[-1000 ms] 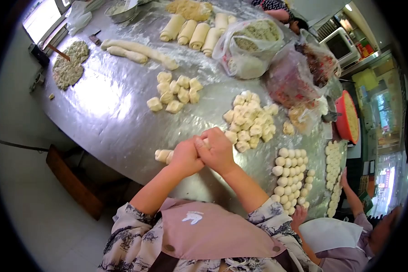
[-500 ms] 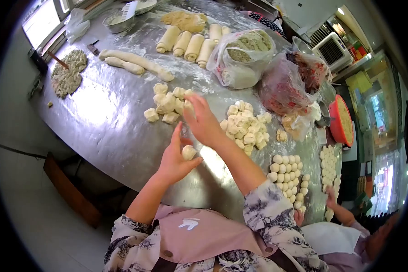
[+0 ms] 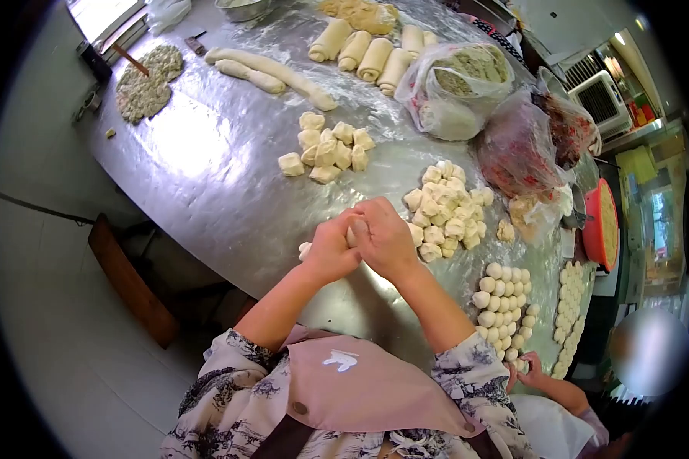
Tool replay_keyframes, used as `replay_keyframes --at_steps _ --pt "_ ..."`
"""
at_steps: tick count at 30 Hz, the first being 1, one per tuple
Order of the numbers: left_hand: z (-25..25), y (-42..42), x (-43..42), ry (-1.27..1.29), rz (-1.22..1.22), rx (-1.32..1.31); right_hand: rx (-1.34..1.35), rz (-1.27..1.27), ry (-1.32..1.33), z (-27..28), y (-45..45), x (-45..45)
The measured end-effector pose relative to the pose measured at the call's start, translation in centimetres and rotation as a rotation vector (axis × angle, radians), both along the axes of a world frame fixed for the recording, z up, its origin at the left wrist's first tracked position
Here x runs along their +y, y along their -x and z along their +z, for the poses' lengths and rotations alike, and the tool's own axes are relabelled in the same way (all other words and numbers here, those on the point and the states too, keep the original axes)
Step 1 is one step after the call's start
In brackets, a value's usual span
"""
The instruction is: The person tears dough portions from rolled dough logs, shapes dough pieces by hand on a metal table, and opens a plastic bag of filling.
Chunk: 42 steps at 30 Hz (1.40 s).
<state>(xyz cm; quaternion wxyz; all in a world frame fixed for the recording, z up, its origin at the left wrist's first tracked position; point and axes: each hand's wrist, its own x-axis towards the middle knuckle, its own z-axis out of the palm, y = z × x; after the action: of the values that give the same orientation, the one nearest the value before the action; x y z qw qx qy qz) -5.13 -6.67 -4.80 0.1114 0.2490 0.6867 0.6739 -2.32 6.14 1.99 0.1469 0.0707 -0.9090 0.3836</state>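
My left hand (image 3: 331, 249) and my right hand (image 3: 386, 239) are pressed together above the metal table, fingers closed around a piece of dough (image 3: 352, 236) that shows only slightly between them. Another small dough piece (image 3: 305, 250) peeks out beside the left hand; whether it lies on the table or is held, I cannot tell. Beyond my hands is a small group of cut dough pieces (image 3: 326, 150). A bigger heap of dough pieces (image 3: 448, 214) lies just right of my right hand.
Rows of round dough balls (image 3: 502, 302) sit at the right, near a co-worker's hand (image 3: 534, 373). Farther back are long dough ropes (image 3: 272, 73), rolled dough (image 3: 373, 60), a bag of greenish filling (image 3: 467, 84), a bag of reddish filling (image 3: 517, 145) and a red basin (image 3: 606, 226).
Both hands have come together and closed around dough; the right hand has left the small group of pieces. The view has shifted, and the co-worker's hand has moved to the dough balls.
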Motion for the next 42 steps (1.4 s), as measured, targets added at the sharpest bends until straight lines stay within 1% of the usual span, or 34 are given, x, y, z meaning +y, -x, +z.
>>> replay_keyframes --at_steps 1,4,7,10,12,13,16,17,18,19,20,22,24,25,26,27,29,30,33,34,36,37,38,41,42 --pt "0.5 0.1 -0.3 0.031 0.01 0.036 -0.029 -0.004 0.007 0.2 0.1 -0.2" --pt "2.9 0.1 -1.1 0.169 0.005 -0.156 0.029 0.039 -0.011 -0.1 0.5 -0.5" --pt "3.4 0.6 -2.4 0.391 -0.054 -0.129 0.086 0.018 0.048 -1.3 1.4 -0.9" --pt "4.1 0.8 -2.8 0.306 -0.007 -0.146 0.102 -0.029 -0.001 -2.7 3.6 -0.4" --pt "4.3 0.1 -3.4 0.154 -0.213 -0.034 0.115 -0.117 -0.115 -4.4 6.2 1.2" --pt "4.4 -0.1 -3.5 0.073 -0.335 0.03 0.126 -0.182 -0.178 -4.4 7.3 2.3" --pt "5.1 -1.3 -2.7 0.147 -0.152 0.044 0.148 -0.188 -0.155 -3.6 9.5 3.7" --pt "3.6 -0.5 -2.6 0.195 -0.1 0.034 -0.005 -0.147 0.03 -2.2 9.9 3.0" --pt "4.1 0.0 -2.7 0.267 -0.057 -0.045 0.185 -0.201 -0.124 -3.6 10.7 3.0" --pt "4.7 0.3 -2.9 0.348 -0.002 -0.127 0.164 -0.206 -0.101 -3.6 10.7 3.0" --pt "4.4 0.4 -3.0 0.332 0.001 -0.096 0.135 -0.203 -0.073 -4.0 10.1 2.7" --pt "3.5 0.6 -2.6 0.294 0.033 -0.04 0.078 -0.128 -0.03 -3.8 8.3 2.5" --pt "2.3 0.7 -2.0 0.262 0.13 0.123 0.013 -0.014 0.013 -3.1 5.4 1.2" --pt "1.4 0.8 -1.7 0.249 0.18 0.2 -0.082 0.066 0.044 -2.5 4.2 0.6" --pt "-0.2 0.8 -1.4 0.149 0.147 0.094 -0.182 0.148 0.078 -1.8 2.8 0.0" --pt "-0.2 0.6 -1.2 0.137 0.165 0.096 -0.287 0.235 0.115 -1.6 1.7 -0.2" --pt "0.2 0.4 -0.8 0.119 0.22 0.103 -0.232 0.181 0.128 -2.8 1.1 -0.1" --pt "0.4 -0.2 -0.7 -0.053 0.2 -0.035 -0.199 0.162 0.135 -3.1 1.1 -0.2" --pt "-3.5 0.5 -2.0 0.126 -0.017 0.249 -0.005 0.115 0.182 -2.9 0.8 -0.3" --pt "-2.0 -0.1 -1.7 0.06 0.017 0.06 0.003 0.097 0.163 -2.7 0.8 -0.4" --pt "-1.7 0.1 -1.9 0.08 0.046 0.012 0.024 0.055 0.119 -2.4 0.7 -0.5" --pt "-0.7 0.2 -1.6 0.086 0.058 -0.015 0.018 0.044 0.113 -2.0 0.6 -0.7" --pt "0.7 -0.1 -1.3 0.078 0.14 -0.048 0.014 0.031 0.104 -1.5 0.6 -0.9" --pt "0.2 0.2 -2.0 0.042 0.032 -0.017 0.008 0.055 0.062 -1.3 0.7 -1.1" --pt "0.4 0.1 -2.2 0.067 0.038 -0.041 0.008 0.079 0.035 -0.4 0.7 -1.4"
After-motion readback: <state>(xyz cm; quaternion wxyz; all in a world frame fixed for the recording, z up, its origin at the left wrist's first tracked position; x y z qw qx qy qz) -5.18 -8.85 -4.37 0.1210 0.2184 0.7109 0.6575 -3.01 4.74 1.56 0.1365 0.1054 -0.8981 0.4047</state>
